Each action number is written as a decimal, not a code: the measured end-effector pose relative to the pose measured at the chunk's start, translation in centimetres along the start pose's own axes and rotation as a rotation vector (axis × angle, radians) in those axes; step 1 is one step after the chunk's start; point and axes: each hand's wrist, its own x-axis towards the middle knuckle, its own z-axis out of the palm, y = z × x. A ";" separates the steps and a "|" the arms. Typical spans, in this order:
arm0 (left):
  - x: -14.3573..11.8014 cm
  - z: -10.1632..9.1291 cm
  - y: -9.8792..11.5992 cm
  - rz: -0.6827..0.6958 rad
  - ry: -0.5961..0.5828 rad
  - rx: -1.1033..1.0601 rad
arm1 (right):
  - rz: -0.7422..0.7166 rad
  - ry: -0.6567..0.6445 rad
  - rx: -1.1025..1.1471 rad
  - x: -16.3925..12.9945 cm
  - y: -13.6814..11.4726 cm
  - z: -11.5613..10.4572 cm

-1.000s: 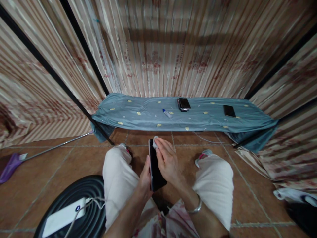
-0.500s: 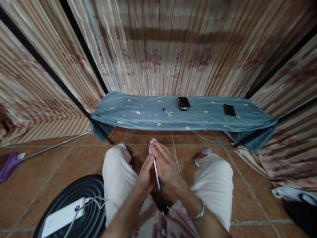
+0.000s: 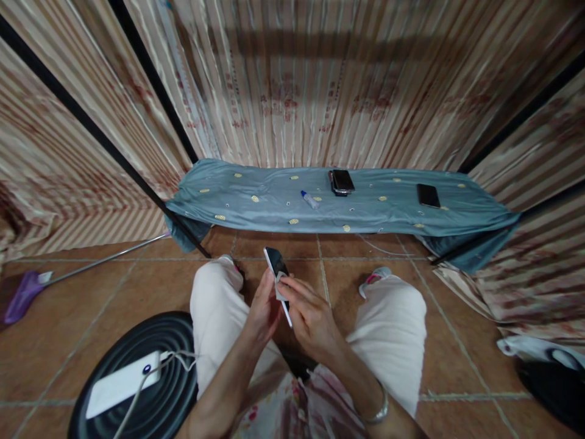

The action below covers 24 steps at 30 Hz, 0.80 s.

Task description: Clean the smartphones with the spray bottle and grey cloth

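Between my knees, a smartphone (image 3: 275, 261) with a dark screen and a white edge is held tilted on its side. My left hand (image 3: 264, 308) grips it from the left, fingers behind it. Pressed against the screen is a small pale grey cloth (image 3: 278, 286), under the fingers of my right hand (image 3: 308, 308). The cloth is mostly covered by those fingers. On the blue cloth-covered bench (image 3: 256, 222) ahead lie a small blue-capped bottle (image 3: 311, 200), a stack of dark phones (image 3: 342, 182) and another dark phone (image 3: 428, 196).
A white power bank (image 3: 123, 385) with a cable rests on a black ridged round stool (image 3: 176, 341) at my left. A purple-headed broom (image 3: 25, 296) lies on the tiled floor. Black poles (image 3: 150, 79) and striped curtains surround the bench. A white-and-black object (image 3: 543, 353) is at right.
My right hand with the cloth has slid down from the phone's upper end to its middle, uncovering the top of the dark screen. The view has shifted slightly.
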 end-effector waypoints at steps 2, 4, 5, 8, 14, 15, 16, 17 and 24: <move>0.1 0.0 0.4 -0.048 0.006 0.039 | -0.008 -0.026 0.003 -0.4 -0.4 -0.2; 0.3 -0.1 0.9 -0.088 0.022 0.085 | -0.021 -0.060 -0.013 -0.8 -0.8 -0.3; 0.3 0.0 1.1 -0.095 0.027 0.101 | -0.031 -0.073 -0.027 -1.0 -1.0 -0.4; 0.4 0.1 1.5 -0.079 0.038 0.099 | -0.068 -0.089 -0.075 -1.4 -1.6 -0.6; 0.6 0.1 1.7 -0.085 0.045 0.043 | -0.137 -0.169 -0.109 -2.1 -2.1 -1.3; 0.5 0.1 1.8 -0.092 0.050 0.036 | -0.149 -0.177 -0.115 -2.2 -2.1 -1.4; 0.4 0.1 1.9 -0.100 0.056 0.027 | -0.162 -0.178 -0.120 -2.3 -2.1 -1.4; 0.3 0.1 2.0 -0.107 0.064 0.017 | -0.180 -0.177 -0.123 -2.4 -2.1 -1.4; -0.2 0.8 2.6 -0.154 0.057 -0.078 | -0.266 -0.200 -0.149 -2.8 -0.8 -1.5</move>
